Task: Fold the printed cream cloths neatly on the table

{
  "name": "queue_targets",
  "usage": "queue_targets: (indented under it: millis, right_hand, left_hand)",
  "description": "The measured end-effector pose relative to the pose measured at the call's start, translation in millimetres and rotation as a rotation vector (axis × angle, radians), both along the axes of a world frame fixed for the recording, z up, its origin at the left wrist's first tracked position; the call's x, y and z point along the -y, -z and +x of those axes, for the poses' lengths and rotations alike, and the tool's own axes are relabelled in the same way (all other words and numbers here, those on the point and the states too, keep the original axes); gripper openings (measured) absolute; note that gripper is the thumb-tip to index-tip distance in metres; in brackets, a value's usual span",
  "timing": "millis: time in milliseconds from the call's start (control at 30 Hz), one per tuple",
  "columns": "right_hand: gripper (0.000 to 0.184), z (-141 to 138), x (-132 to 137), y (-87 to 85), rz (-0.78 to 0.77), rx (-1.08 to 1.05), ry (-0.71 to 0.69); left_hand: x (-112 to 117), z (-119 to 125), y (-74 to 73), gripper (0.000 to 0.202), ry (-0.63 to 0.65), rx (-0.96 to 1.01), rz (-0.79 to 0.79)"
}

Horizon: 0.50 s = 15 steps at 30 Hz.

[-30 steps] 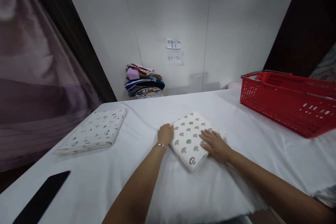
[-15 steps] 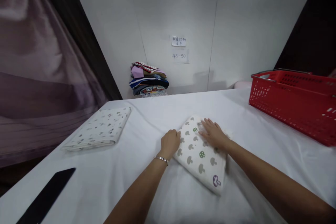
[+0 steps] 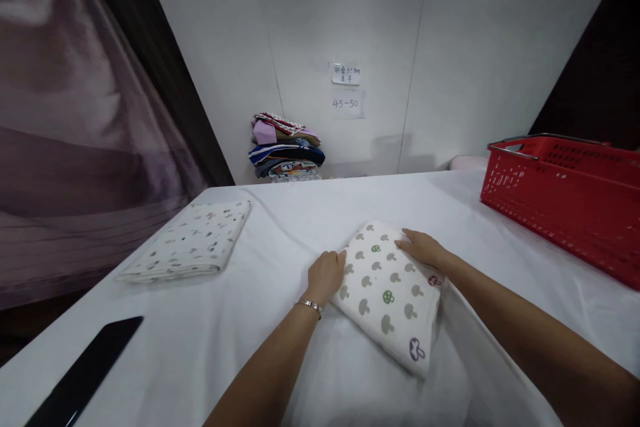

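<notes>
A folded white cloth printed with grey, green, purple and red mushrooms lies at an angle on the white-covered table. My left hand, with a silver bracelet at the wrist, is closed on the cloth's left edge. At the upper right edge, my right hand touches the cloth with fingers stretched out and apart. Its thumb side and the fingertips rest along that edge. To the left lies a second folded white cloth with small scattered prints, away from both hands.
A red plastic basket with metal handles stands at the right. Near the front left lies a flat black object. Folded fabrics are stacked behind the table by the wall, below paper notes. A mauve curtain hangs at the left.
My right hand has slid from the top of the mushroom cloth out to its upper right edge, uncovering more print. The left hand keeps its grip. The view has shifted slightly.
</notes>
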State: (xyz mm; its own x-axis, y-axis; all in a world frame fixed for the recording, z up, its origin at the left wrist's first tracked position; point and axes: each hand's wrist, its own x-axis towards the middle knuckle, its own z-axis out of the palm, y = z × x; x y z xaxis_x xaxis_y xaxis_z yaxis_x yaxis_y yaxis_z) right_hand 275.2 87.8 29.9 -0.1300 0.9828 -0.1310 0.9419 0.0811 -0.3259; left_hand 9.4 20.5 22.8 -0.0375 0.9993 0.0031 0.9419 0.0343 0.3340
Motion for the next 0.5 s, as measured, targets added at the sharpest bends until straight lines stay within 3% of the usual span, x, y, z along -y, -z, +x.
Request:
queue_targets:
  millis: [200,500]
  right_hand:
    - [0.074,13.0,-25.5,-1.4,-0.152,-0.016,0.015]
    - [0.089,20.6,-33.8,-3.3,-0.364,-0.152,0.100]
  left_hand:
    - [-1.0,-2.0,0.5,0.050,-0.001,0.047,-0.053]
    - [-3.9,-1.5,-1.8,0.047,-0.014,0.040,-0.098]
